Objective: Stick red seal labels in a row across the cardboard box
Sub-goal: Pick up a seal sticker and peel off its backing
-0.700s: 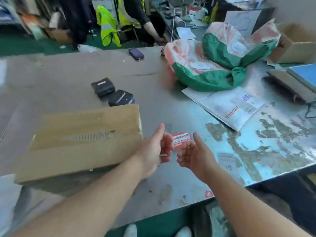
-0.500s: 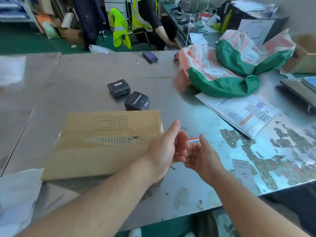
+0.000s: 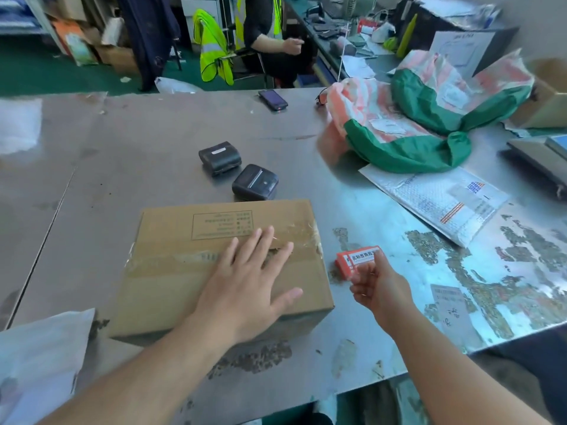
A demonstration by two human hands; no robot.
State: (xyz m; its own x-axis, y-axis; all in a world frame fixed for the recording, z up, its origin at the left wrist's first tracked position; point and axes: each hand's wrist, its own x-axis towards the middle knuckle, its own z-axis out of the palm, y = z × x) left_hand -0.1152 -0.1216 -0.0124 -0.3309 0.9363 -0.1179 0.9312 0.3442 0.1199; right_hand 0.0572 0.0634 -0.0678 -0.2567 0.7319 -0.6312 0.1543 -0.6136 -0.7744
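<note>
A flat brown cardboard box, sealed with clear tape along its middle seam, lies on the metal table in front of me. My left hand rests flat on the box's right half, fingers spread and straight. To the right of the box, my right hand pinches a red seal label with a white text panel, held above the table just off the box's right edge. No red label shows on the box top.
Two small black label printers sit just behind the box. A phone lies further back. Green and pink bags and a padded mailer fill the right side. A white bag lies near left. A person sits beyond the table.
My left hand left the label and moved left onto the box, lying flat on it. My right hand alone now holds the red label, off the box's right edge.
</note>
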